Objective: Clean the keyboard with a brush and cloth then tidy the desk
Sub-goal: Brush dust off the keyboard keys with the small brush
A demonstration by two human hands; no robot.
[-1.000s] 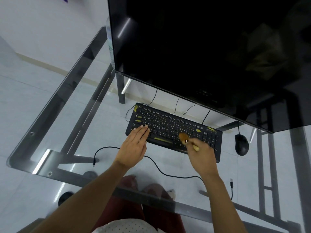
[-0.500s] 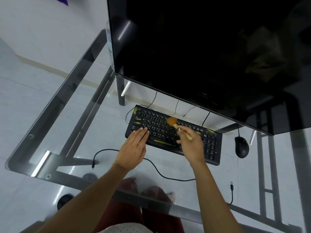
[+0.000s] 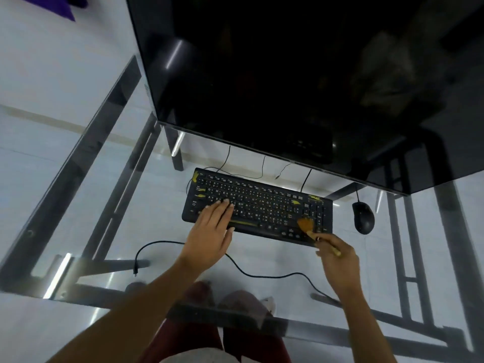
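glass desk [image 3: 78, 205] over pale floor tiles fills my view, its dark frame showing through the top and a big dark monitor [image 3: 288, 74] looming at the back. going left to right: a loose black cable [image 3: 235, 265] curls across the near glass, then my left hand [image 3: 212, 231] lies flat, fingers straight, pressing the left end of the keyboard [image 3: 256, 205] to steady it. the keyboard sits just in front of the monitor's lower edge, angled a little. further right, my right hand [image 3: 337, 260] pinches the thin wooden handle of the brush [image 3: 307, 226], whose soft orange bristles sit on the keys near the number pad. right again, a black mouse [image 3: 362, 217] rests beside the keyboard, apart from it. i judge the keyboard light and prone to sliding on glass, so it wants holding by its end as now; the brush is light, bristles yielding, best held low on the handle. no cloth shows in view.
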